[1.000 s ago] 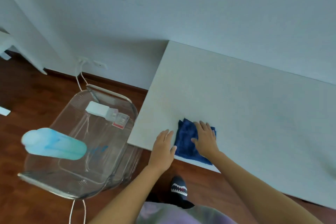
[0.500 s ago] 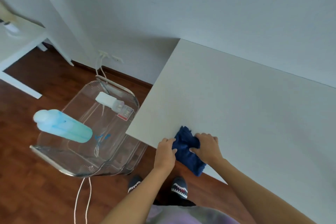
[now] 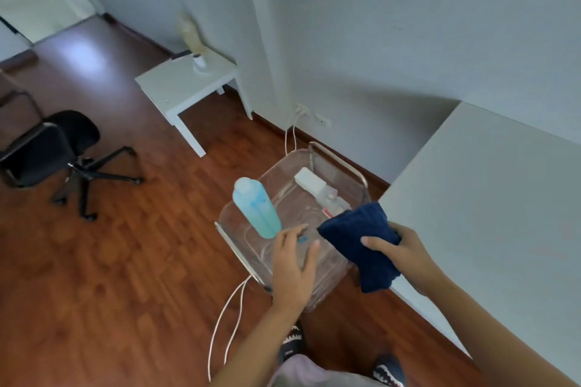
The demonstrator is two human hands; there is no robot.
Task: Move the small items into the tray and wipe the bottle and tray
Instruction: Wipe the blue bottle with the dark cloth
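Cloth, tray, bottle: held and standing items.
Right hand (image 3: pixel 405 256) grips dark blue cloth (image 3: pixel 361 245); left hand (image 3: pixel 294 267) open, fingers spread, over clear tray (image 3: pixel 239 245); blue bottle (image 3: pixel 256 207) upright at tray's ten o'clock.

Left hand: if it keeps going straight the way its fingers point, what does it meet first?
Probably the blue bottle. The left hand hovers open over the clear tray, fingers aimed up and slightly left at the bottle's base. Depth is unclear, so it could meet the tray floor first.
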